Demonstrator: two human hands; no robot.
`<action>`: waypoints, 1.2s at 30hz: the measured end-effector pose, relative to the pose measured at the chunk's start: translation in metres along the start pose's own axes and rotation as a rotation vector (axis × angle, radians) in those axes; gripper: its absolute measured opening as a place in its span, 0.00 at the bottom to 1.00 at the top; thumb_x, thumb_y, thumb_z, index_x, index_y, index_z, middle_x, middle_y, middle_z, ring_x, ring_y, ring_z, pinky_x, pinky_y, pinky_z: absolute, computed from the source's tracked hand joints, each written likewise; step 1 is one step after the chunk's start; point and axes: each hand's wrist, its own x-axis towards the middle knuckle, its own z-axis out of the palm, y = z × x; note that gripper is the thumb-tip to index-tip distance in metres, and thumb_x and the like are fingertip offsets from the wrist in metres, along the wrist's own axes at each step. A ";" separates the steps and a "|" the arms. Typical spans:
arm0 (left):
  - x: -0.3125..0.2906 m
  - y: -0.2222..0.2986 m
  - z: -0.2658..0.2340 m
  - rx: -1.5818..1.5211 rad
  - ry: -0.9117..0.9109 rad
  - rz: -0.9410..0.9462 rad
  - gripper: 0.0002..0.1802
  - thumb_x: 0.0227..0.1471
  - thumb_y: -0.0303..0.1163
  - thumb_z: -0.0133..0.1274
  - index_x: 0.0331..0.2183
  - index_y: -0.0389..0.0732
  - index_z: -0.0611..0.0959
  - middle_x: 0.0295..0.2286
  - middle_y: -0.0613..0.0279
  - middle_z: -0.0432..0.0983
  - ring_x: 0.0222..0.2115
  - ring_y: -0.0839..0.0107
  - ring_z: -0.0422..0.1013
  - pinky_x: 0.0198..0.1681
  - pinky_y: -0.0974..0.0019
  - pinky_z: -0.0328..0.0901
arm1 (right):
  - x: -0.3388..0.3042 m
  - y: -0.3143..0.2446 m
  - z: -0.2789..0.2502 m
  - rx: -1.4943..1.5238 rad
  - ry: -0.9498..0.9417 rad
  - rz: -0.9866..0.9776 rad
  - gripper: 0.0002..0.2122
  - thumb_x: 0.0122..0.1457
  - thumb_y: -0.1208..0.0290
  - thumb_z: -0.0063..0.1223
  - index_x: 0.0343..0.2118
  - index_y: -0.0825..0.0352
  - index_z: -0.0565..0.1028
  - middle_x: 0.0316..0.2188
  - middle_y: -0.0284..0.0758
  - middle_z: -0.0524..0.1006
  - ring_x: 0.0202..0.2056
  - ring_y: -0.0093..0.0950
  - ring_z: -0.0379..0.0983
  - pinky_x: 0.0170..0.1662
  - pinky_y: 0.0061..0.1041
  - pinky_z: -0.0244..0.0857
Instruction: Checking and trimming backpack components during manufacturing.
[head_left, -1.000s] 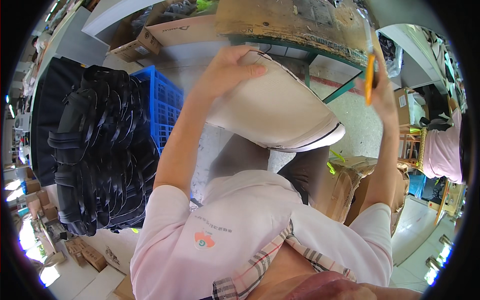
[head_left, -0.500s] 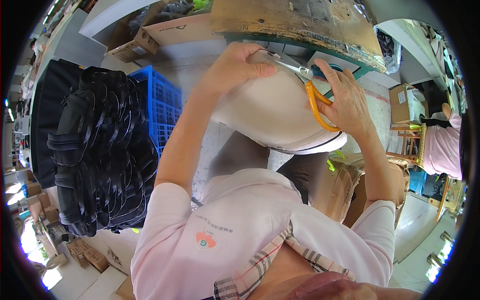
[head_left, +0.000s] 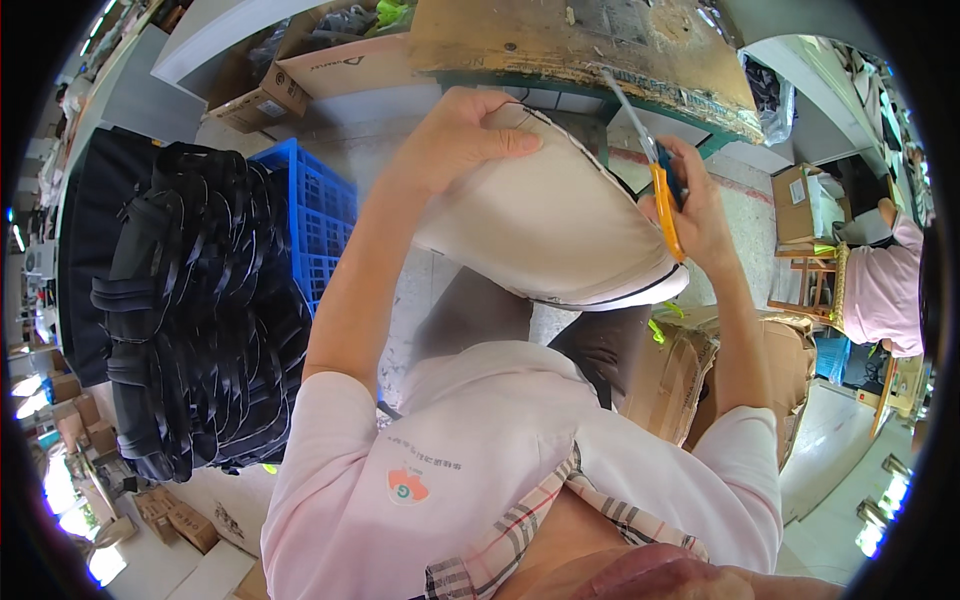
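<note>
A rounded cream fabric piece (head_left: 535,225) with black edging lies over my lap and sags toward my knees. My left hand (head_left: 465,140) is closed on its far left edge, thumb on top and the fingers partly hidden beneath. In my right hand (head_left: 700,210) is a pair of scissors (head_left: 662,195) with orange and dark blue handles. Their metal blades look closed together and point away from me, past the fabric's right edge. The scissors' handle is close to that edge; whether it touches the fabric I cannot tell.
Black straps and padded bags (head_left: 200,320) are heaped at my left by a blue plastic crate (head_left: 320,215). A worn wooden bench (head_left: 560,40) stands ahead. Cardboard boxes (head_left: 675,375) sit by my right knee. Another person in pink (head_left: 880,290) is at far right.
The scissors have moved right, away from the fabric's edge near my left thumb, and their blades have swung to point outward. My left hand keeps its hold, with the fabric shifted slightly left.
</note>
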 end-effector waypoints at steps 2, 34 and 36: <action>0.003 0.008 0.004 -0.031 -0.054 -0.022 0.14 0.32 0.27 0.58 0.28 0.34 0.77 0.23 0.64 0.73 0.23 0.79 0.67 0.29 0.76 0.62 | -0.013 0.013 0.009 0.203 0.073 0.086 0.27 0.39 0.67 0.60 0.43 0.69 0.61 0.27 0.36 0.71 0.31 0.26 0.67 0.34 0.21 0.61; 0.154 0.097 0.008 0.673 0.175 -0.080 0.17 0.21 0.31 0.59 0.24 0.38 0.78 0.29 0.57 0.72 0.33 0.66 0.66 0.34 0.64 0.61 | 0.057 0.051 0.000 1.295 0.208 0.526 0.19 0.36 0.82 0.54 0.36 0.71 0.68 0.31 0.36 0.71 0.34 0.28 0.68 0.40 0.23 0.62; 0.158 0.084 -0.002 0.695 0.096 -0.016 0.13 0.23 0.33 0.58 0.20 0.40 0.79 0.26 0.59 0.73 0.29 0.67 0.67 0.31 0.65 0.62 | 0.052 0.074 0.005 1.181 0.179 0.426 0.17 0.37 0.78 0.52 0.35 0.70 0.69 0.31 0.35 0.71 0.35 0.27 0.67 0.42 0.21 0.59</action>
